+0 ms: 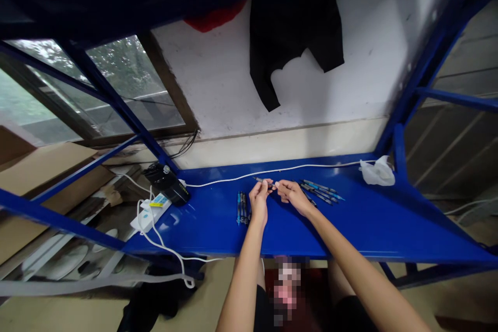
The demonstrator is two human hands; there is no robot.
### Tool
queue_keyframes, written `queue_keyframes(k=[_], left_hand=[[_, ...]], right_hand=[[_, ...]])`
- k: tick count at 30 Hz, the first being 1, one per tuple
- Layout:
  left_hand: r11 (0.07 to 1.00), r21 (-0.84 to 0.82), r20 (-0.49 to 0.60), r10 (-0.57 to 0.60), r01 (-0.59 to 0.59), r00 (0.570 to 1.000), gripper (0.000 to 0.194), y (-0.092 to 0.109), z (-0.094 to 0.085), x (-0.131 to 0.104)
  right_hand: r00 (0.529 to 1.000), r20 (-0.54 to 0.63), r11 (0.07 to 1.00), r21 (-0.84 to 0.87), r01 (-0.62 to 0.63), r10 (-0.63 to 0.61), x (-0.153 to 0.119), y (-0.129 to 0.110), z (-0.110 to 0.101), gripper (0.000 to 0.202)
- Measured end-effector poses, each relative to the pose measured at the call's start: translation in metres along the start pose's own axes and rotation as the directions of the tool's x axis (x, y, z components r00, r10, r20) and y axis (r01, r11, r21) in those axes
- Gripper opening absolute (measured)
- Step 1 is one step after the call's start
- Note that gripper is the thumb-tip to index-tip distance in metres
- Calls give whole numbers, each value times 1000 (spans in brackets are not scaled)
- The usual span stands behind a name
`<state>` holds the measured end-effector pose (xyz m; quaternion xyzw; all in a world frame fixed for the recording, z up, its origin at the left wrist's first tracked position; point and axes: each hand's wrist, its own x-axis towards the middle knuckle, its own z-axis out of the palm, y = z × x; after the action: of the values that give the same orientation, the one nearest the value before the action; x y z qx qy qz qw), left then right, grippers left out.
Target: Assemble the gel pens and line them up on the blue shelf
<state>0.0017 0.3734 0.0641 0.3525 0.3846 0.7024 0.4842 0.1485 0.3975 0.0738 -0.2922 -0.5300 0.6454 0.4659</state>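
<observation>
A slim pen [258, 180] is held level between my hands above the blue desk [210, 228]. My left hand [259, 198] is closed on the pen's barrel, its end poking out past the fingers to the left. At the pen's other end, the fingertips of my right hand [290, 194] are pinched together. Left of my left hand, several pens [241, 206] lie side by side in a row, partly hidden by the hand. A looser pile of blue and dark pens [321, 190] lies just right of my right hand.
A white cable [249, 174] runs along the desk's back edge to a crumpled plastic bag [377, 171]. On the left are a black box [177, 193] and a white power strip [150, 213]. Blue frame posts [400, 155] flank the desk; black clothing [291, 26] hangs above.
</observation>
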Motion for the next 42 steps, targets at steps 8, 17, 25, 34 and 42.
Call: queue_keyframes(k=[8, 17, 25, 34, 42], left_hand=[[997, 59, 82, 50, -55, 995, 47, 0, 2, 2], [804, 536, 85, 253, -258, 964, 36, 19, -23, -138], [440, 892, 61, -346, 105, 936, 51, -65, -111, -265], [-168, 954, -297, -637, 248, 711, 50, -98, -117, -231], [-42, 952, -227, -765, 304, 603, 47, -95, -121, -248]], right_hand=[[997, 41, 971, 224, -77, 69, -3, -6, 0, 48], [982, -188, 890, 448, 88, -3, 5, -10, -15, 37], [982, -156, 674, 738, 41, 111, 9, -14, -20, 25], [996, -24, 397, 918, -10, 82, 3, -25, -33, 45], [994, 7, 375, 926, -46, 105, -1, -21, -45, 48]])
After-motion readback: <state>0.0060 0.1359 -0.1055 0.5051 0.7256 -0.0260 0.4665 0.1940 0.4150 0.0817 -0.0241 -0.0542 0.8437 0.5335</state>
